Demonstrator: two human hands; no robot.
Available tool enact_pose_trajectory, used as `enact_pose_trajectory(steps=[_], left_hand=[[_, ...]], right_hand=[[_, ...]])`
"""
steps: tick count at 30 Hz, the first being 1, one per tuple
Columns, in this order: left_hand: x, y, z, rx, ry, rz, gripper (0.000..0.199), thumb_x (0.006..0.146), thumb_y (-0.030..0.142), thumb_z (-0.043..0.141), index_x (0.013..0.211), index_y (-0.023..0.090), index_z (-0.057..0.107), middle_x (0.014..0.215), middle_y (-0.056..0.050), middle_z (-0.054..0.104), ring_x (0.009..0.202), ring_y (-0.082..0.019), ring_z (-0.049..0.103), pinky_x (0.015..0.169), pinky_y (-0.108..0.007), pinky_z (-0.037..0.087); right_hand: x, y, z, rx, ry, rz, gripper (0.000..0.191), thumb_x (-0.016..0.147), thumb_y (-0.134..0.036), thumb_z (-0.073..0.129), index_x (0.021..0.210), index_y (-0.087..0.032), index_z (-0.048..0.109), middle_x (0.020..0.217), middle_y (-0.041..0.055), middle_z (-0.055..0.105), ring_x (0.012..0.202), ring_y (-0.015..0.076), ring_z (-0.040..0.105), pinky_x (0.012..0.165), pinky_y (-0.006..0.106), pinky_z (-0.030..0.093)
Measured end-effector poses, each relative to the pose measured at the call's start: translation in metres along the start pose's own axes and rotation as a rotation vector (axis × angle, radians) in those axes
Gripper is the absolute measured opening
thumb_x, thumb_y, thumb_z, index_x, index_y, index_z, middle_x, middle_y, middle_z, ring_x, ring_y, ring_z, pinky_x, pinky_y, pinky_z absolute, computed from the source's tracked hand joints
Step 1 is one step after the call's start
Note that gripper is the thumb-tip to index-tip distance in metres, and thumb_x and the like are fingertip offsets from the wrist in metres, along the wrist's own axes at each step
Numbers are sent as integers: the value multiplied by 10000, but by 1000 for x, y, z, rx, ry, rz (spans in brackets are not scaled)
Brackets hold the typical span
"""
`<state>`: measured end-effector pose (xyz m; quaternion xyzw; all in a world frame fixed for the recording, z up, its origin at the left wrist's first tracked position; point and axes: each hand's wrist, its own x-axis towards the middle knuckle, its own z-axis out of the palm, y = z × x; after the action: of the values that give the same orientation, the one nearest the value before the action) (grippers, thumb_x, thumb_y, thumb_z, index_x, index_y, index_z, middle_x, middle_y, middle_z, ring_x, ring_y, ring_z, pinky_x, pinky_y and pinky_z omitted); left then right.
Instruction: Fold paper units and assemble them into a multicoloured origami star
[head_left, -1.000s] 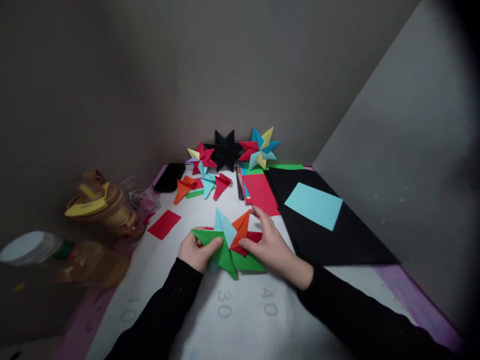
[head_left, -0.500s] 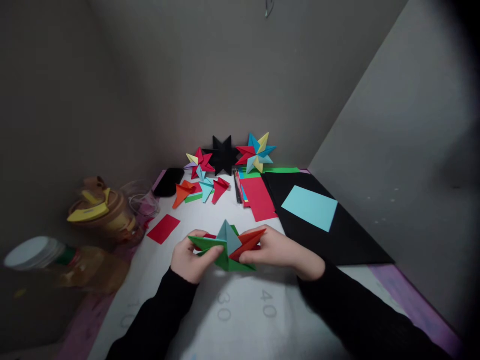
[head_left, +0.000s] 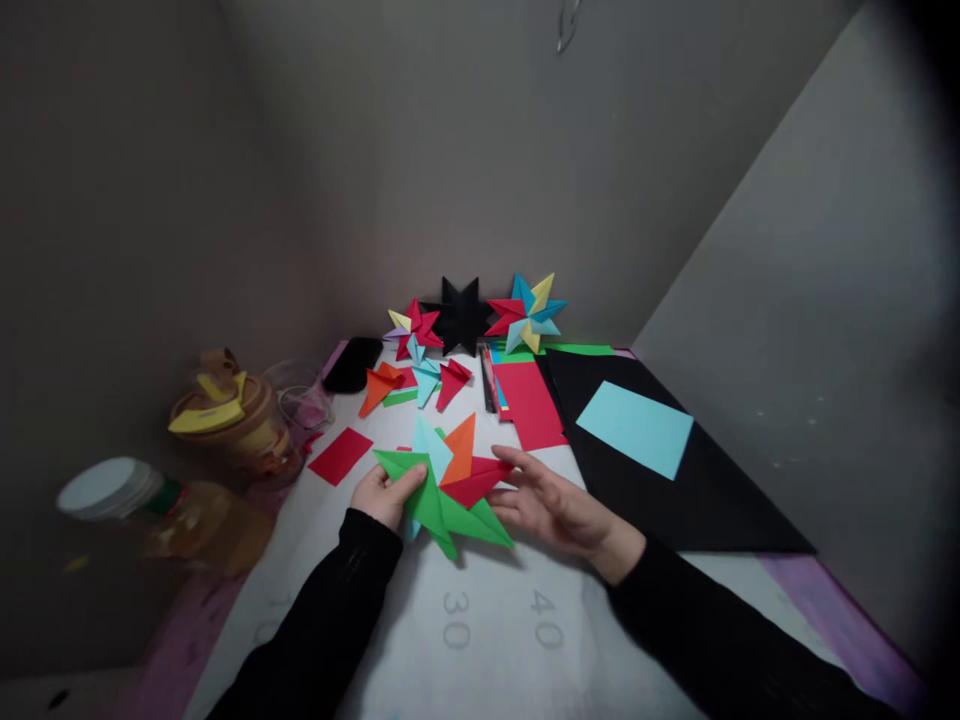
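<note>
A folded paper star (head_left: 441,505) with green, light blue, orange and red points is held above the white sheet. My left hand (head_left: 386,492) pinches its green left part, thumb on top. On the star's right side, my right hand (head_left: 559,505) is spread, its fingers apart beside the red and green points; whether a fingertip touches the paper is hard to tell. Behind them lie an orange folded piece (head_left: 381,385), a light blue one (head_left: 426,380) and a red one (head_left: 453,382). A red paper rectangle (head_left: 340,456) rests left of the star.
Finished stars in red (head_left: 412,328), black (head_left: 461,316) and mixed colours (head_left: 528,312) lean at the wall. On the right, light blue paper (head_left: 636,428) lies on a black folder (head_left: 735,510). A lidded jar (head_left: 199,525), brown cup (head_left: 240,425) and phone (head_left: 354,365) stand left.
The star has turned, so its orange point now stands upright and the red one points right. My right hand has released its grip and opened. The whole view has shifted slightly.
</note>
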<state>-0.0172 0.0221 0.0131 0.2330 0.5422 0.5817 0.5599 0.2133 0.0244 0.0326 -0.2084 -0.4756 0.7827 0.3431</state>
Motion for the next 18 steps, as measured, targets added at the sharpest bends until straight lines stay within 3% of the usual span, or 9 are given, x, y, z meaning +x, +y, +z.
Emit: enact_pose_trajectory(steps=[3,8,12,18], left_hand=[[1,-1,-1,-8,39,6,392,476,261,826,787,104,646,662,-46,716,579,-187,669,610,-305,555],[-10,-1,7,0,22,44,388,490,277,820,794,115,642,657,-29,713,576,-170,662,582,-273,543],[-19,-2,14,-11,-24,82,399,479,279,832,781,110,633,649,-22,704,561,-155,644,542,-255,527],[-25,-2,17,29,-62,72,405,485,283,832,792,112,630,669,-35,707,571,-159,637,550,-262,519]], right_hand=[[-3,7,-2,-102,-9,-28,882,671,-664,614,1408,-347,246,1390,102,387,1158,263,509,997,449,346],[1,3,0,-510,-151,-15,579,800,-517,583,1311,-267,472,1320,95,502,1202,257,470,1028,436,310],[5,9,4,-457,-165,1,519,831,-437,582,1303,-247,480,1317,95,524,1193,241,498,988,405,379],[4,16,-1,-463,-186,-13,528,797,-421,628,1275,-229,513,1284,100,556,1190,244,504,1007,416,364]])
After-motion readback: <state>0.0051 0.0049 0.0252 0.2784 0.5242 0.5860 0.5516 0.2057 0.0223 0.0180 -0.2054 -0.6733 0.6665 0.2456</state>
